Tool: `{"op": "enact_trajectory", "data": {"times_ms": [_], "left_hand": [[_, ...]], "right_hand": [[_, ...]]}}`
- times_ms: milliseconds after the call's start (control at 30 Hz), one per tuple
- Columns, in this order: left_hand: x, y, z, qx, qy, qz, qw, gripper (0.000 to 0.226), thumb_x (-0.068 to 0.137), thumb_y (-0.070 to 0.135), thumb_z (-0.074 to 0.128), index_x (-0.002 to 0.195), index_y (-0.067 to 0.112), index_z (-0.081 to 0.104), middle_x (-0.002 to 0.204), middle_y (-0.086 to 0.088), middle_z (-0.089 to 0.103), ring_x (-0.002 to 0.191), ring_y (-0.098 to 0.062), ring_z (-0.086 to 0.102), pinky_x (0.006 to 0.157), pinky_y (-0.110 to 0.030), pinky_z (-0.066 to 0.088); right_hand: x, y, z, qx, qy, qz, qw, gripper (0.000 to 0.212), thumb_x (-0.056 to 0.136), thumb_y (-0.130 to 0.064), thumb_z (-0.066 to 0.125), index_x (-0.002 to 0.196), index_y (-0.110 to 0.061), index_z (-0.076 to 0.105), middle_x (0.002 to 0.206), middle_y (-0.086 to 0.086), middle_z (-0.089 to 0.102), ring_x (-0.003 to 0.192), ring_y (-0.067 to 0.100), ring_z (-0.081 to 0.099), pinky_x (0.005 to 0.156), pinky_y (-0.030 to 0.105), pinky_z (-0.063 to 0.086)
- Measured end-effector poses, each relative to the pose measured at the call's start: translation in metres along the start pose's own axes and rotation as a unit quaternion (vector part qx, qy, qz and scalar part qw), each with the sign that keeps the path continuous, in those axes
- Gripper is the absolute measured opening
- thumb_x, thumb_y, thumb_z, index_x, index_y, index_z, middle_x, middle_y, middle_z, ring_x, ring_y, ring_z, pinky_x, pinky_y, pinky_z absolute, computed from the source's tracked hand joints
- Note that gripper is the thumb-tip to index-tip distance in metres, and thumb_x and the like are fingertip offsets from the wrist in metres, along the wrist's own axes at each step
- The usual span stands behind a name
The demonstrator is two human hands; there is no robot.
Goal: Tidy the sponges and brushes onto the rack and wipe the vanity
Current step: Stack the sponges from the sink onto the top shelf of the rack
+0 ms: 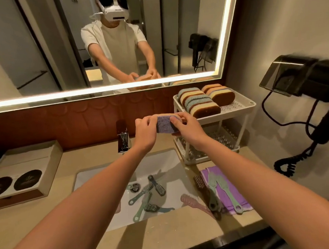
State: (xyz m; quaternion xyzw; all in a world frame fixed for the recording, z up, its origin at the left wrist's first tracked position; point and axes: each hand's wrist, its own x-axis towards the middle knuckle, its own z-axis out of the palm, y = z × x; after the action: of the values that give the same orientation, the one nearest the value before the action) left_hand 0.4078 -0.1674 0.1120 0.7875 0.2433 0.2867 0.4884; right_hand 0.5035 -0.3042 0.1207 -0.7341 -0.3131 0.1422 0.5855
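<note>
Both arms reach straight out over the sink [90, 177]. The left hand [145, 132] and right hand [186, 129] each pinch an end of a knobbly purple sponge [165, 124], their grip narrow on it, in the air just left of the white perforated rack [235, 111]. Layered oval sponges [198, 101] lean on the rack's top tier. Slim plastic brushes [159, 189] lie in the sink, and more lie on a purple cloth [234, 195] on the beige tabletop [175, 236].

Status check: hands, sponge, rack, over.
Left hand and right hand both grip one sponge, short of the rack. Top shelf part full. Brushes lie in sink and on cloth.
</note>
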Motion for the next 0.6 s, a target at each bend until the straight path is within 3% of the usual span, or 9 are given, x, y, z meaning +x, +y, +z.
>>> {"op": "enact_trajectory", "data": {"times_ms": [100,167,233,300,433,533,600], "left_hand": [[0.01,0.021,0.004,-0.025,0.06,0.033,0.997,0.037,0.106,0.03,0.036,0.124,0.014,0.065,0.119,-0.007,0.053,0.098,-0.007,0.05,0.096,-0.025,0.04],[0.013,0.032,0.008,-0.059,0.091,0.044,0.993,0.025,0.105,0.021,0.045,0.122,0.013,0.061,0.113,-0.002,0.058,0.098,-0.009,0.054,0.084,-0.015,0.043],[0.015,0.043,0.016,-0.086,0.11,0.056,0.989,0.011,0.1,0.015,0.052,0.11,0.014,0.057,0.099,0.003,0.059,0.087,-0.005,0.055,0.072,-0.014,0.044],[0.019,0.057,0.026,-0.078,0.111,0.086,0.987,0.006,0.097,0.012,0.055,0.103,0.015,0.055,0.094,0.004,0.058,0.084,-0.006,0.054,0.07,-0.015,0.043],[0.032,0.089,0.049,-0.026,0.064,0.145,0.987,0.008,0.095,0.022,0.056,0.101,0.019,0.058,0.098,0.002,0.062,0.09,-0.012,0.058,0.078,-0.031,0.05],[0.043,0.104,0.066,0.025,0.03,0.165,0.985,0.018,0.091,0.031,0.054,0.103,0.021,0.063,0.1,0.004,0.066,0.093,-0.015,0.061,0.087,-0.046,0.052],[0.052,0.112,0.08,0.069,-0.003,0.173,0.982,0.023,0.09,0.035,0.051,0.106,0.026,0.066,0.103,0.007,0.069,0.1,-0.016,0.062,0.096,-0.048,0.046]], "right_hand": [[0.009,-0.009,-0.015,-0.058,0.049,-0.049,0.996,0.042,0.098,-0.053,0.059,0.131,-0.027,0.058,0.129,0.007,0.052,0.11,0.017,0.061,0.086,0.034,0.063],[0.01,-0.016,-0.026,-0.08,0.059,-0.066,0.993,0.042,0.099,-0.052,0.057,0.134,-0.028,0.056,0.133,0.005,0.047,0.115,0.017,0.057,0.093,0.035,0.059],[0.012,-0.023,-0.039,-0.104,0.081,-0.084,0.988,0.041,0.101,-0.051,0.054,0.134,-0.026,0.058,0.134,0.005,0.049,0.118,0.016,0.055,0.099,0.033,0.053],[0.015,-0.03,-0.055,-0.127,0.115,-0.089,0.981,0.036,0.105,-0.045,0.05,0.133,-0.024,0.058,0.136,0.006,0.047,0.124,0.018,0.047,0.104,0.033,0.044],[0.029,-0.035,-0.089,-0.155,0.167,-0.061,0.972,0.035,0.109,-0.039,0.041,0.139,-0.025,0.053,0.142,0.007,0.04,0.135,0.026,0.031,0.115,0.042,0.028],[0.043,-0.034,-0.117,-0.149,0.189,-0.052,0.969,0.042,0.109,-0.035,0.041,0.151,-0.026,0.04,0.146,0.007,0.037,0.138,0.026,0.03,0.116,0.042,0.027],[0.053,-0.03,-0.136,-0.151,0.202,-0.04,0.967,0.05,0.109,-0.033,0.042,0.157,-0.026,0.028,0.151,0.006,0.035,0.141,0.025,0.031,0.118,0.046,0.031]]}}
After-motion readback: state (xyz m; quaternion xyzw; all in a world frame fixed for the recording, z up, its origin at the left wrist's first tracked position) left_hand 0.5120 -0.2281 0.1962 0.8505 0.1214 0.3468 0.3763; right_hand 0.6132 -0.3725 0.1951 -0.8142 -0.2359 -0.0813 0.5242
